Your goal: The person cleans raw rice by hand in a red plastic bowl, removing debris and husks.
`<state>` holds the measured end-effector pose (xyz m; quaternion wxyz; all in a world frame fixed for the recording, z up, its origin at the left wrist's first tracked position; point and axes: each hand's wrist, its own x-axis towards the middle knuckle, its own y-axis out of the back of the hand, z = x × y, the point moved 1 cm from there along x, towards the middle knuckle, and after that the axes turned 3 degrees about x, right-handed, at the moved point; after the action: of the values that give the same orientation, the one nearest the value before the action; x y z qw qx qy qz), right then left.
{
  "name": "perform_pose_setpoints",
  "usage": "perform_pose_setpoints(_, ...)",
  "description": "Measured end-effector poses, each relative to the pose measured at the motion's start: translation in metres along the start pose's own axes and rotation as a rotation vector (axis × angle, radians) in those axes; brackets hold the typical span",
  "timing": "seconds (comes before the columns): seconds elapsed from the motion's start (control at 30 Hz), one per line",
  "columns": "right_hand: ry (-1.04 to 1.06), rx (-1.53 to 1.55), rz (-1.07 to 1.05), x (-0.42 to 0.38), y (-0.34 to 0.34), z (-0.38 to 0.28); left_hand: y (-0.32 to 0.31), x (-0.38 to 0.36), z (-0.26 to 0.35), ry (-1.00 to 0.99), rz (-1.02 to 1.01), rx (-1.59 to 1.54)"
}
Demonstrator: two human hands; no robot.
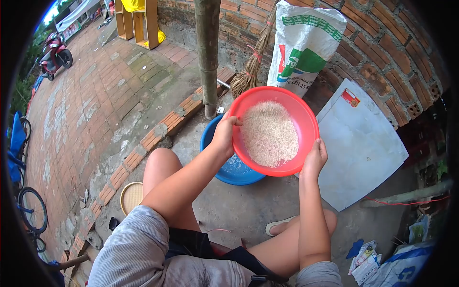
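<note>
Red bowl (307, 125) of grain (270, 134) ahead at one o'clock, fingers pinching its rim: left hand (223, 137) at nine, right hand (313, 159) at four, likely for balance; blue basin (233, 173) partly hidden beneath

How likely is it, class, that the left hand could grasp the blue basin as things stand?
Probably not: the left hand is occupied, holding the red bowl. Once freed, it likely could; part of the blue basin lies uncovered.

L arm (189, 181) & R arm (314, 225) outstretched fwd, L hand (224, 135) higher than R hand (313, 160), both gripping.
</note>
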<state>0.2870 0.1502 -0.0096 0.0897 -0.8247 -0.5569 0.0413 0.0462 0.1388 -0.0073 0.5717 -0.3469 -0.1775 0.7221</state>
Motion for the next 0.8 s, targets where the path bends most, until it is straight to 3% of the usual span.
perform_pose_setpoints(0.07,0.16,0.086,0.028,-0.008,-0.007,-0.021,-0.007,-0.007,0.004,-0.007,-0.006,-0.016)
perform_pose_setpoints(0.13,0.232,0.11,0.003,-0.011,-0.012,-0.04,-0.017,-0.015,0.009,-0.235,-0.062,0.093)
perform_pose_setpoints(0.17,0.303,0.136,-0.021,-0.013,-0.012,-0.045,-0.017,-0.015,0.009,-0.227,-0.063,0.095)
perform_pose_setpoints(0.3,0.056,0.048,0.007,-0.003,-0.004,-0.016,-0.014,-0.011,0.005,-0.092,-0.041,0.021)
perform_pose_setpoints(0.37,0.126,0.048,0.006,-0.002,0.001,-0.016,-0.013,-0.01,0.002,-0.074,-0.033,-0.016)
perform_pose_setpoints(0.43,0.187,0.042,-0.006,-0.008,-0.004,-0.034,-0.019,-0.017,0.008,-0.224,-0.07,0.064)
perform_pose_setpoints(0.5,0.389,0.083,-0.033,-0.015,-0.009,-0.052,-0.02,-0.018,0.012,-0.227,-0.086,0.075)
perform_pose_setpoints(0.57,0.282,0.049,-0.021,-0.005,-0.002,-0.031,-0.018,-0.014,0.01,-0.227,-0.11,0.088)
perform_pose_setpoints(0.63,0.18,0.018,-0.007,0.0,0.002,-0.018,-0.015,-0.008,0.003,-0.045,-0.019,0.048)
perform_pose_setpoints(0.7,0.108,-0.002,0.019,-0.001,0.001,-0.015,-0.014,-0.009,0.004,-0.08,-0.033,0.039)
perform_pose_setpoints(0.73,0.11,-0.002,0.014,-0.002,-0.001,-0.019,-0.014,-0.011,0.006,-0.113,-0.042,0.024)
perform_pose_setpoints(0.8,0.347,0.023,-0.041,-0.009,-0.005,-0.035,-0.02,-0.019,0.013,-0.187,-0.076,0.065)
